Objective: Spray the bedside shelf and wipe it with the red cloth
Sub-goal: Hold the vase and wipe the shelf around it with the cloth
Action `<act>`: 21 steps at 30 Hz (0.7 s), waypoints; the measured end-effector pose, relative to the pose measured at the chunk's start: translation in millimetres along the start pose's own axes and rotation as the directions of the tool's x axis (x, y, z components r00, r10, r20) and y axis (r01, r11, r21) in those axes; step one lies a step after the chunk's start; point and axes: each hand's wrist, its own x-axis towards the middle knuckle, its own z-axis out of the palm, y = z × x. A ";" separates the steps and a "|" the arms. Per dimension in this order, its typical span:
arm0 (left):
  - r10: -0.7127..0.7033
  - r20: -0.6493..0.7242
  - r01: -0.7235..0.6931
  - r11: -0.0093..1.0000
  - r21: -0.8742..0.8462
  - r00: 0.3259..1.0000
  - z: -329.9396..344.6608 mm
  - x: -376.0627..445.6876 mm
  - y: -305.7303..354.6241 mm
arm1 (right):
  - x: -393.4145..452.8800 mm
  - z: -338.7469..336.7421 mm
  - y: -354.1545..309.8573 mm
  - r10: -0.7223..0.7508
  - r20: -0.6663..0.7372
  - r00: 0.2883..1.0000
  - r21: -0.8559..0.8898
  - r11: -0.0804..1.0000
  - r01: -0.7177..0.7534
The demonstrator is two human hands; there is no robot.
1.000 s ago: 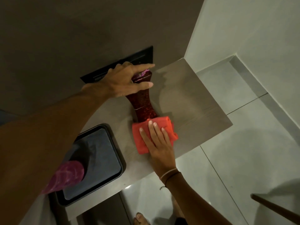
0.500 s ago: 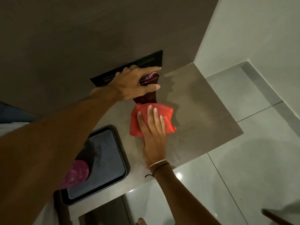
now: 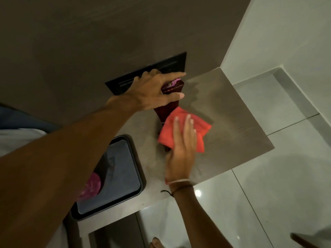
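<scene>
The bedside shelf [image 3: 232,111] is a grey wood-grain slab fixed to a dark wall panel, with its grain running from the wall edge out toward the free front edge over the pale tiled floor [image 3: 268,203]. The red cloth [image 3: 202,129] lies bunched on the shelf near its middle, toward the side away from the white corner wall, its longer run slanting from the wall side toward the front edge. The right hand [image 3: 180,153] presses flat on the cloth, fingers extended and close together, pointing toward the wall; a thin bracelet sits at its wrist. Just wall-side of the cloth, a dark red vase [image 3: 168,111] stands on the shelf, its long axis upright and seen from above; the cloth overlaps its lower part. The left hand [image 3: 157,90] is wrapped around the vase's top, thumb on the side nearest the front edge and fingers curled over the rim. On the wall right behind the vase is a black switch plate [image 3: 172,63]. A dark tray [image 3: 125,197] rests on the shelf at the end farthest from the corner, holding a pink object [image 3: 91,185] partly hidden by the left forearm.
</scene>
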 end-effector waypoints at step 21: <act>-0.040 0.015 0.041 0.997 -0.059 0.999 -5.2 0.5 -4.4 | -56.2 -57.1 78.3 -0.006 0.334 0.943 0.092 0.995 -0.026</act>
